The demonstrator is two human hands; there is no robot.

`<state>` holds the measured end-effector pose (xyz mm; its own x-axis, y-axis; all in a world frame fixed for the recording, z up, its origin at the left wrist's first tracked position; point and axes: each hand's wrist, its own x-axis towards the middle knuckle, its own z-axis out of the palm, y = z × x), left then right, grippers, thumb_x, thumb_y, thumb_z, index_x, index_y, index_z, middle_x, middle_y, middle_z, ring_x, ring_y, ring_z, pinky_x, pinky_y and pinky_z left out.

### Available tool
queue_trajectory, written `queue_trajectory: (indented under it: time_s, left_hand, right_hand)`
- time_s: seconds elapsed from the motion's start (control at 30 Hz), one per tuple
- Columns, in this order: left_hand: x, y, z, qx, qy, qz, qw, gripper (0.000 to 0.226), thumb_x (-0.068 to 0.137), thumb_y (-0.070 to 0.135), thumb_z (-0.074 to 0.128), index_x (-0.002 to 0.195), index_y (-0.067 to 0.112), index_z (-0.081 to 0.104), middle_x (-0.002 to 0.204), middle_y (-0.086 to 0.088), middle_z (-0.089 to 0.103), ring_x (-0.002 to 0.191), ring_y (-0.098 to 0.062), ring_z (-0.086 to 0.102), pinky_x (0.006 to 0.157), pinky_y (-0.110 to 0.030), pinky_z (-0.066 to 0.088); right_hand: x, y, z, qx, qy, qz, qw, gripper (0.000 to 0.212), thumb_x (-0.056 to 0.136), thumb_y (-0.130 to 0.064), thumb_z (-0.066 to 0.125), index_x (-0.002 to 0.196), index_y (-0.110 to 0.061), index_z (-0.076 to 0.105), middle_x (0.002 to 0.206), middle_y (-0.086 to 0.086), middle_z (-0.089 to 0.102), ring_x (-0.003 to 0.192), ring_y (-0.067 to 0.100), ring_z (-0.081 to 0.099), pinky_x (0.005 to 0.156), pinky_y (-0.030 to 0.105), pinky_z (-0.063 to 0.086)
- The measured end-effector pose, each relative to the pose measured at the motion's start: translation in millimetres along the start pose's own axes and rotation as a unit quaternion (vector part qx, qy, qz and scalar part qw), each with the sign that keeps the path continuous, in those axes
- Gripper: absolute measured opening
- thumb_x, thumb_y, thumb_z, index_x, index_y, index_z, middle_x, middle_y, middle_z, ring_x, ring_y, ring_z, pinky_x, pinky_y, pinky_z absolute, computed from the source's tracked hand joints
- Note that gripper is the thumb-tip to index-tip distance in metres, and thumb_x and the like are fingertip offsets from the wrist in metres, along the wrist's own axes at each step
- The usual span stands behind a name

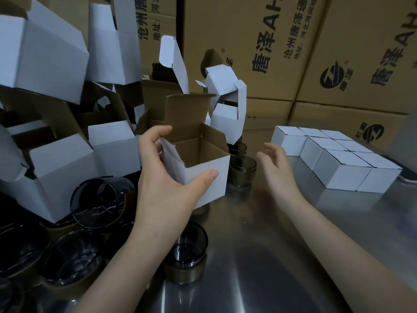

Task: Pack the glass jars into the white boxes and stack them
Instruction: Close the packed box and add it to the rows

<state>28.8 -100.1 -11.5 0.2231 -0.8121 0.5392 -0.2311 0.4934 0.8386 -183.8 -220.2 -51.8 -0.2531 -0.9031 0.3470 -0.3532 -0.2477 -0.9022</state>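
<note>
One open white box [220, 188], lid flap upright, is pinched by the left grip [167, 190], with the thumb on the front wall and the fingers on the 9 o'clock flap. The right grip [277, 166] hovers spread at the box's 3 o'clock, holding nothing. Dark glass jars [187, 251] sit on the counter [270, 256] at 3 and 6 o'clock. Closed white boxes [338, 159] form a block farther out at 3 o'clock.

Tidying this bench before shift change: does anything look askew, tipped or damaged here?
The open white boxes on the left lie in a leaning, jumbled heap, unlike the closed boxes squared up on the right. No breakage or spill shows.
</note>
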Motion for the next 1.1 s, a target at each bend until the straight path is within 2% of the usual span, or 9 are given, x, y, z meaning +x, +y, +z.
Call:
queue_trajectory:
  time_s: [0.13, 0.23, 0.33, 0.5, 0.67, 0.8, 0.93, 1.0, 1.1]
  left_hand:
    - [1, -1, 0, 0.001, 0.005, -0.007, 1.0, 0.08, 0.066, 0.026, 0.088, 0.105, 0.061, 0.028, 0.138, 0.007, 0.046, 0.128, -0.015, 0.048, 0.104, -0.047, 0.047]
    - [1, -1, 1, 0.012, 0.004, 0.0, 1.0, 0.078, 0.066, 0.026, 0.087, 0.107, 0.057, 0.028, 0.136, 0.006, 0.047, 0.127, -0.015, 0.048, 0.104, -0.047, 0.047]
    - [1, -2, 1, 0.012, 0.0, 0.002, 1.0, 0.077, 0.066, 0.026, 0.087, 0.106, 0.057, 0.028, 0.137, 0.005, 0.047, 0.128, -0.016, 0.047, 0.105, -0.047, 0.046]
    - [1, -2, 1, 0.012, -0.006, 0.008, 1.0, 0.079, 0.069, 0.024, 0.087, 0.104, 0.063, 0.028, 0.137, 0.006, 0.047, 0.129, -0.015, 0.047, 0.106, -0.047, 0.045]
    - [0, -1, 2, 0.026, -0.014, 0.007, 1.0, 0.081, 0.069, 0.025, 0.086, 0.103, 0.069, 0.026, 0.138, 0.011, 0.045, 0.131, -0.013, 0.044, 0.108, -0.045, 0.043]
    - [1, -3, 2, 0.029, -0.014, 0.002, 0.999, 0.08, 0.069, 0.024, 0.085, 0.105, 0.064, 0.027, 0.138, 0.01, 0.045, 0.131, -0.012, 0.044, 0.109, -0.043, 0.042]
    - [1, -7, 1, 0.03, -0.017, 0.004, 0.999, 0.079, 0.07, 0.024, 0.086, 0.106, 0.063, 0.028, 0.14, 0.012, 0.044, 0.131, -0.01, 0.043, 0.105, -0.032, 0.042]
    - [0, -8, 1, 0.033, -0.019, 0.006, 0.999, 0.079, 0.071, 0.023, 0.086, 0.107, 0.064, 0.028, 0.14, 0.014, 0.043, 0.131, -0.009, 0.043, 0.102, -0.026, 0.04]
    - [0, -9, 1, 0.033, -0.02, 0.004, 0.999, 0.08, 0.071, 0.024, 0.085, 0.107, 0.065, 0.027, 0.14, 0.014, 0.043, 0.131, -0.009, 0.044, 0.102, -0.026, 0.04]
  right_hand:
    - [3, 13, 4, -0.018, -0.088, 0.028, 0.996, 0.065, 0.09, -0.032, 0.068, 0.146, -0.025, 0.037, 0.145, -0.001, 0.042, 0.133, 0.012, 0.041, 0.105, 0.026, 0.034]
    - [4, 20, 8, -0.004, -0.113, 0.023, 0.993, 0.073, 0.084, -0.032, 0.076, 0.145, -0.024, 0.038, 0.135, -0.009, 0.051, 0.119, 0.002, 0.051, 0.096, 0.015, 0.038]
    - [3, 23, 12, -0.024, -0.102, 0.003, 0.994, 0.063, 0.079, -0.034, 0.08, 0.131, -0.032, 0.046, 0.11, -0.031, 0.054, 0.097, -0.02, 0.054, 0.077, 0.003, 0.042]
    - [5, 20, 12, -0.086, -0.051, -0.016, 0.995, 0.057, 0.07, -0.045, 0.084, 0.116, -0.033, 0.052, 0.112, -0.009, 0.061, 0.101, 0.009, 0.059, 0.083, 0.025, 0.046]
    - [2, 15, 12, -0.111, -0.043, -0.009, 0.993, 0.051, 0.071, -0.047, 0.083, 0.112, -0.027, 0.059, 0.108, -0.005, 0.061, 0.097, 0.012, 0.057, 0.078, 0.024, 0.042]
    - [1, 12, 11, -0.068, -0.018, -0.006, 0.998, 0.028, 0.072, -0.039, 0.084, 0.085, -0.04, 0.06, 0.088, -0.02, 0.062, 0.083, 0.0, 0.059, 0.07, 0.019, 0.046]
    - [3, 3, 3, 0.061, -0.003, 0.032, 0.998, 0.04, 0.077, -0.032, 0.081, 0.112, -0.015, 0.07, 0.101, -0.004, 0.07, 0.097, 0.01, 0.065, 0.084, 0.02, 0.05]
    - [2, -4, -2, 0.113, 0.0, 0.037, 0.993, 0.037, 0.082, -0.029, 0.077, 0.114, -0.013, 0.07, 0.106, -0.001, 0.071, 0.103, 0.012, 0.065, 0.09, 0.025, 0.052]
    - [-4, -15, -7, 0.186, -0.018, 0.034, 0.982, 0.026, 0.088, -0.026, 0.071, 0.111, -0.014, 0.072, 0.103, 0.001, 0.073, 0.103, 0.016, 0.067, 0.087, 0.03, 0.055]
